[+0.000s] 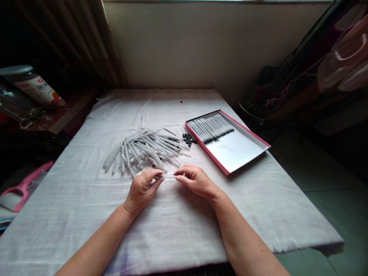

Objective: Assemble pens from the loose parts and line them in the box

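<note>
My left hand (143,190) and my right hand (195,181) meet low over a white cloth-covered table (86,199). Both pinch the ends of one clear pen barrel (169,176) held level between them. Just beyond my fingers lies a loose heap of clear pen barrels and refills (143,149). A small cluster of black caps (188,138) sits to the right of the heap. Further right, a shallow red-edged tray (241,153) holds a neat row of assembled pens (214,128) at its far end.
A pink plastic object (25,186) lies off the table's left edge. A labelled container (34,86) stands at the far left. A curtain hangs behind the table's left corner; cables and a pink bag clutter the right. The table's right edge drops to a tiled floor.
</note>
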Demonstrator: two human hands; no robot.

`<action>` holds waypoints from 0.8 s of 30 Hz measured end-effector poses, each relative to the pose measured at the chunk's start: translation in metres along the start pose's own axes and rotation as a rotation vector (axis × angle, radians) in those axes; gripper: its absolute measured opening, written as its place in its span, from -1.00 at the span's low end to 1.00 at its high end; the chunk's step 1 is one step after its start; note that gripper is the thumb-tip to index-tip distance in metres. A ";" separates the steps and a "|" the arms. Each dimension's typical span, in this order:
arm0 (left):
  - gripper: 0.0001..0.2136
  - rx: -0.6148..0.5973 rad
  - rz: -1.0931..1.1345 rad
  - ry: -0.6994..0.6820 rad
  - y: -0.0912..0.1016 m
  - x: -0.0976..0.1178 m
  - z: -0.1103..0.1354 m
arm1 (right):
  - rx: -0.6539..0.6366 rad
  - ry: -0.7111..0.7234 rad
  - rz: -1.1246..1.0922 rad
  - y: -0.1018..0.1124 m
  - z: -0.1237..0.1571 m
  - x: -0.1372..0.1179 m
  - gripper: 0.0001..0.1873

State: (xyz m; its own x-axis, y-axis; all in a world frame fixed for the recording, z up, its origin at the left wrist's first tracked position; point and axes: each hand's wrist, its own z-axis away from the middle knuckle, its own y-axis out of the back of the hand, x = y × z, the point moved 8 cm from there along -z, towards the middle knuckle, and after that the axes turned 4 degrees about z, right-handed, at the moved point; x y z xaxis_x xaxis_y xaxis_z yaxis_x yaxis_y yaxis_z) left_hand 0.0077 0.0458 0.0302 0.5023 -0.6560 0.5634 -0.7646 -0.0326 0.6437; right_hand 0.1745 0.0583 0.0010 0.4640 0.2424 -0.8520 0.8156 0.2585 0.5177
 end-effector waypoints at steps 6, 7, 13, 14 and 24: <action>-0.82 -0.029 -0.319 0.000 0.017 -0.016 -0.012 | 0.062 -0.078 0.193 0.020 0.001 0.005 -0.82; -0.82 -0.049 -0.371 -0.009 0.017 -0.019 -0.014 | 0.102 -0.124 0.196 0.027 0.001 0.008 -0.82; -0.82 -0.181 -0.612 -0.012 0.005 -0.027 -0.028 | 0.280 -0.196 0.168 0.045 0.003 0.015 -0.76; -0.83 -0.195 -0.631 -0.012 0.003 -0.028 -0.030 | 0.292 -0.201 0.162 0.044 0.003 0.016 -0.74; -0.83 -0.126 -0.527 -0.048 0.006 -0.025 -0.025 | 0.388 -0.184 0.034 0.044 0.004 0.021 -0.64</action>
State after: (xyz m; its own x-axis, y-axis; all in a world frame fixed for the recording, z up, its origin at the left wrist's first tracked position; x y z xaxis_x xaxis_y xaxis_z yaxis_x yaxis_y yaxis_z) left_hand 0.0002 0.0810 0.0329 0.7830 -0.6093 0.1248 -0.3582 -0.2777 0.8914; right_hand 0.2212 0.0709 0.0057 0.5182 0.0646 -0.8528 0.8520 -0.1262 0.5081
